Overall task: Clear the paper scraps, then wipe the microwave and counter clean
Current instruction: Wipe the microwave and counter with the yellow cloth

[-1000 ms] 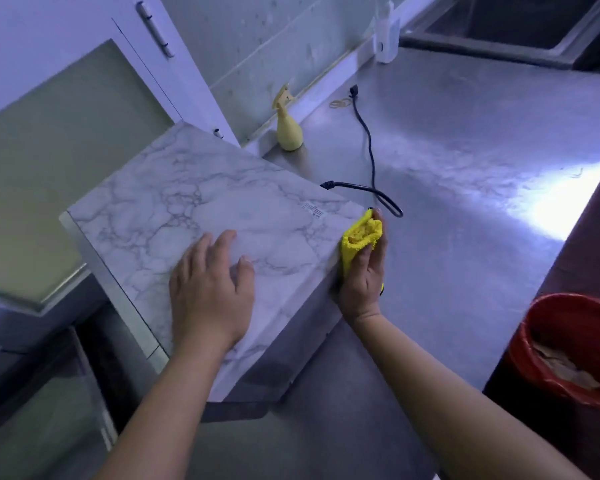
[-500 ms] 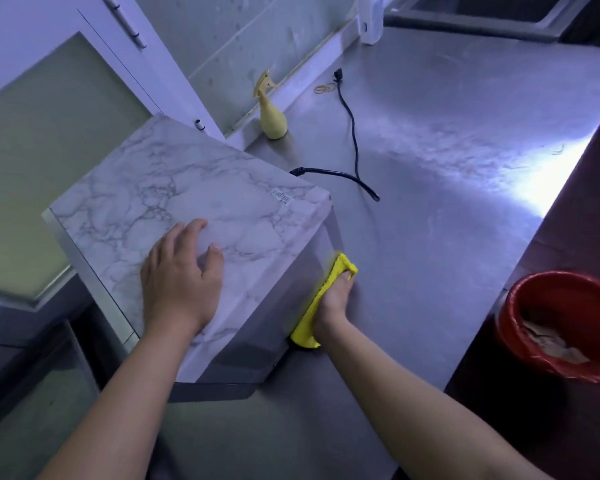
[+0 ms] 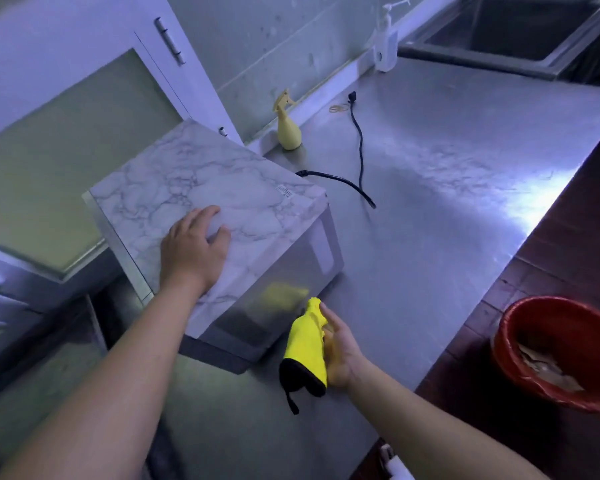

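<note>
Steel counter [image 3: 447, 237], microwave [image 3: 222, 216], yellow spray bottle [image 3: 289, 131], black cord [image 3: 359, 147], pump bottle [image 3: 386, 46]

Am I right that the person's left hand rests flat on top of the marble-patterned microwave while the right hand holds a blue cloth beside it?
Not quite: the cloth is yellow with a black edge, not blue, as the head view shows. The rest stands: the left hand rests flat on top of the marble-patterned microwave while the right hand holds the cloth beside it.

Microwave [image 3: 222, 199] under the left hand [image 3: 191, 252]: white marble, grey veining. Cloth [image 3: 307, 344] in the right hand [image 3: 340, 351]: yellow, black-edged. Surface [image 3: 447, 188] grey; bin [image 3: 558, 351] red.
</note>
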Demonstrator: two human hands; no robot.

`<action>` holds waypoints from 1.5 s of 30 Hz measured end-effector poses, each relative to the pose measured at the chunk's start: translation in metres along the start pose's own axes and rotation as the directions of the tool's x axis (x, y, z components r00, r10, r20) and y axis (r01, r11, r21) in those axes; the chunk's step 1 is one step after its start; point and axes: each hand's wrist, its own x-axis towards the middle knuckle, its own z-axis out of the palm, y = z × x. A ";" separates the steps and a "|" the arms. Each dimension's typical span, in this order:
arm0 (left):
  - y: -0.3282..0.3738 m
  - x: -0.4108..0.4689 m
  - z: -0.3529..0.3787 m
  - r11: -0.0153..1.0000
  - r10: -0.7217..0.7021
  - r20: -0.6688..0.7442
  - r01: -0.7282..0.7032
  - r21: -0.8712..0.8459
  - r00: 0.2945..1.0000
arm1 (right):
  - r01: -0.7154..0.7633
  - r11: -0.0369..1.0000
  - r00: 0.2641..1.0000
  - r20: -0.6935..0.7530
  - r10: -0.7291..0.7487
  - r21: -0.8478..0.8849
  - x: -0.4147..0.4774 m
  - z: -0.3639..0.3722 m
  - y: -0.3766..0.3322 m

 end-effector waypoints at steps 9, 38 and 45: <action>-0.002 0.003 0.003 1.000 -0.013 -0.014 0.013 0.004 1.000 | 0.141 0.990 0.987 0.080 -0.139 -0.025 -0.042 0.009 -0.055; -0.002 0.004 0.005 0.999 0.032 -0.087 -0.030 0.028 0.996 | 0.707 -0.156 -0.170 0.048 -0.984 -0.689 0.007 0.128 -0.069; -0.001 0.003 0.003 1.000 0.023 -0.036 -0.022 0.015 0.999 | 0.609 -0.177 -0.085 0.158 -0.984 -0.774 0.008 0.133 -0.064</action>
